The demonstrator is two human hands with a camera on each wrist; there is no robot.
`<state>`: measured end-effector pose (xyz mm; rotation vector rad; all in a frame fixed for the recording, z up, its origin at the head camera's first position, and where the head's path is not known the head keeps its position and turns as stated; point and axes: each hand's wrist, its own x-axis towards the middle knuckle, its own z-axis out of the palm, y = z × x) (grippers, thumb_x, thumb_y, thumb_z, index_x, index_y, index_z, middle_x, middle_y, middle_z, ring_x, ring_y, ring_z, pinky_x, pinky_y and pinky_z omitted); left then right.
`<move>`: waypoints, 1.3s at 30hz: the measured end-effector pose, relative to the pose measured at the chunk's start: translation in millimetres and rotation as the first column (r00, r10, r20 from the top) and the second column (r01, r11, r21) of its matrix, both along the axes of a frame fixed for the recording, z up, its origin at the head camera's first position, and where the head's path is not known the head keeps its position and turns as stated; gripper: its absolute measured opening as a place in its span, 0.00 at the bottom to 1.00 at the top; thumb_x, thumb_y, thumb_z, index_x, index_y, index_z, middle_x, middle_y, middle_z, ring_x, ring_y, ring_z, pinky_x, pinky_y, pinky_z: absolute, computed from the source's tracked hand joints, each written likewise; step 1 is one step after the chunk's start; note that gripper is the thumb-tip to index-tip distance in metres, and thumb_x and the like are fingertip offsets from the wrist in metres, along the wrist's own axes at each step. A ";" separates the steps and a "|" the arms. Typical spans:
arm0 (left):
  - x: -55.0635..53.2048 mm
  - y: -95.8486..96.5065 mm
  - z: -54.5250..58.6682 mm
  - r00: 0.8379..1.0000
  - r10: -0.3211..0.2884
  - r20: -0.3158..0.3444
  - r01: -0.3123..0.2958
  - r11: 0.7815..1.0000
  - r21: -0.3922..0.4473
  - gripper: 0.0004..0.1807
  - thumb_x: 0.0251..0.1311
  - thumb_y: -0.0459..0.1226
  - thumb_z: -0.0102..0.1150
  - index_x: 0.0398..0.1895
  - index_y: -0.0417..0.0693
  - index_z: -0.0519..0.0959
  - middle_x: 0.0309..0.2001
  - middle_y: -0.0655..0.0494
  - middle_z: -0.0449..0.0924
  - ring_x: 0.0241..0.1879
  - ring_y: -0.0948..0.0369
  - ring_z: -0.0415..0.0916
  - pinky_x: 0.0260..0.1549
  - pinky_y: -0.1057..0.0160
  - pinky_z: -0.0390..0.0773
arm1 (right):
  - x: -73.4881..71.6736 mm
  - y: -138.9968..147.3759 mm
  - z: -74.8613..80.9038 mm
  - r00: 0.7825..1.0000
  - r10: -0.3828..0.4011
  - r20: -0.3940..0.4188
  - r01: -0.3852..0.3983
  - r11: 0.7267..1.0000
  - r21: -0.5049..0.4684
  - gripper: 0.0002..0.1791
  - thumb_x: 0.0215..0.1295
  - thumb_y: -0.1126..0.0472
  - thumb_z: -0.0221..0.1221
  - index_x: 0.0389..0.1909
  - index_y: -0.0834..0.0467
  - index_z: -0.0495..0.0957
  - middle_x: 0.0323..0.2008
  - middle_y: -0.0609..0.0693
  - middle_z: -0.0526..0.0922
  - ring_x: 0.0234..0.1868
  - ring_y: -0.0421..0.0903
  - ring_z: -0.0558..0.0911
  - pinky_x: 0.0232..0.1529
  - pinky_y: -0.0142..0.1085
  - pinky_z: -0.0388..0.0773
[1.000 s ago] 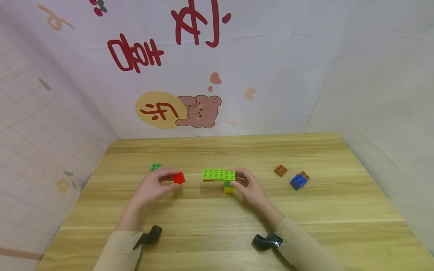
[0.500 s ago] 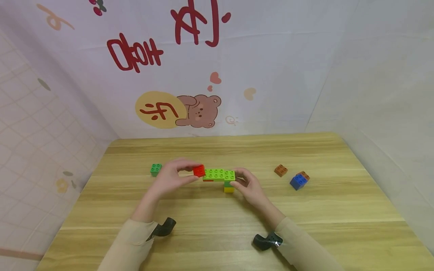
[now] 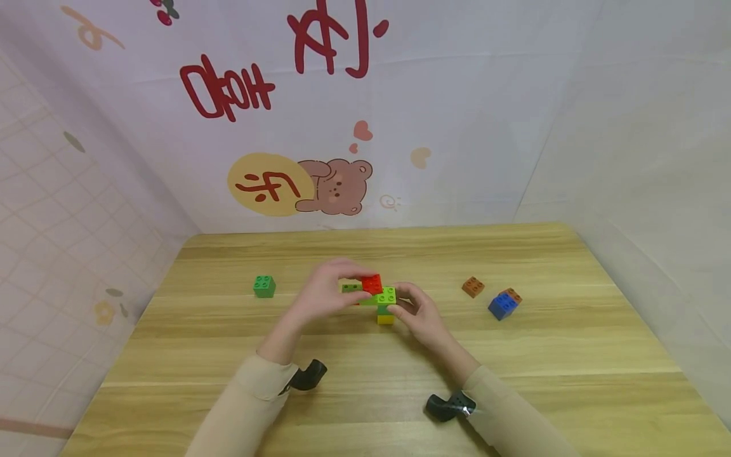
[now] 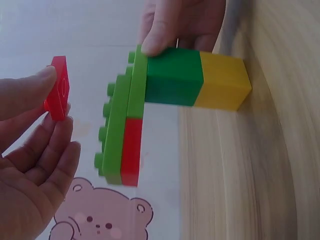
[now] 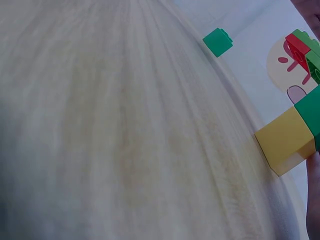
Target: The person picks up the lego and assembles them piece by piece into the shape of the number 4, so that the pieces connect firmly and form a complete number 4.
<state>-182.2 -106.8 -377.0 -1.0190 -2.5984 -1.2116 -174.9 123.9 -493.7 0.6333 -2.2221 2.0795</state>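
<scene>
My left hand [image 3: 327, 291] pinches a thin red toy building brick [image 3: 372, 283] by its sides. In the left wrist view this red brick [image 4: 62, 90] is apart from the studs of the built piece. That piece has a yellow block [image 4: 225, 80] at the bottom and a dark green block [image 4: 175, 75] on it. Light green bricks [image 4: 116, 125] reach out sideways from the top, with another thin red brick [image 4: 132, 150] fixed under their free end. My right hand [image 3: 422, 315] grips the piece by its right side, thumb at the top light green brick.
A green block [image 3: 264, 287] stands to the left on the wooden table [image 3: 365, 393]. Over on the right lie a brown brick [image 3: 473, 287] and a blue block [image 3: 502, 306], which overlaps a second brown brick [image 3: 515, 295]. A printed cloth [image 3: 457, 114] hangs behind.
My left hand has carried the thin red brick rightward, from left of the built piece to over its light green top. My right hand has stayed on the piece.
</scene>
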 end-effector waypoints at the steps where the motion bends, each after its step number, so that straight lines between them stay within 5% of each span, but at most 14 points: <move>1: -0.9 3.4 -0.6 1.000 -0.001 0.002 0.001 1.000 -0.008 0.19 0.53 0.35 0.74 0.51 0.46 0.85 0.45 0.56 0.85 0.46 0.59 0.80 0.49 0.56 0.79 | 0.2 -0.1 0.6 1.000 -0.002 -0.002 0.002 1.000 0.004 0.19 0.64 0.71 0.63 0.56 0.68 0.74 0.55 0.61 0.75 0.57 0.51 0.76 0.59 0.38 0.74; 11: -4.8 25.8 -2.9 1.000 0.005 0.022 -0.004 0.999 -0.053 0.19 0.53 0.33 0.75 0.49 0.45 0.86 0.44 0.57 0.84 0.45 0.60 0.79 0.50 0.59 0.77 | 7.2 -2.4 19.2 1.000 0.012 -0.021 -0.012 1.000 0.004 0.19 0.64 0.76 0.61 0.55 0.73 0.72 0.54 0.64 0.76 0.55 0.45 0.76 0.60 0.41 0.74; 21: -10.0 32.1 -9.4 0.999 0.003 0.049 0.002 0.996 -0.085 0.17 0.53 0.32 0.74 0.47 0.44 0.86 0.44 0.57 0.84 0.45 0.60 0.79 0.50 0.58 0.78 | -2.1 0.7 -1.1 0.999 0.027 -0.040 -0.028 0.999 -0.030 0.19 0.65 0.74 0.61 0.56 0.69 0.73 0.54 0.61 0.76 0.57 0.46 0.76 0.60 0.38 0.73; 39: -14.2 32.3 -15.5 0.995 -0.026 0.096 0.037 0.992 -0.118 0.15 0.53 0.31 0.73 0.46 0.45 0.87 0.42 0.58 0.84 0.44 0.60 0.78 0.46 0.58 0.79 | -1.6 0.7 -0.5 0.999 0.029 -0.027 -0.030 0.999 -0.026 0.19 0.64 0.73 0.62 0.55 0.69 0.73 0.54 0.62 0.76 0.57 0.50 0.76 0.60 0.37 0.73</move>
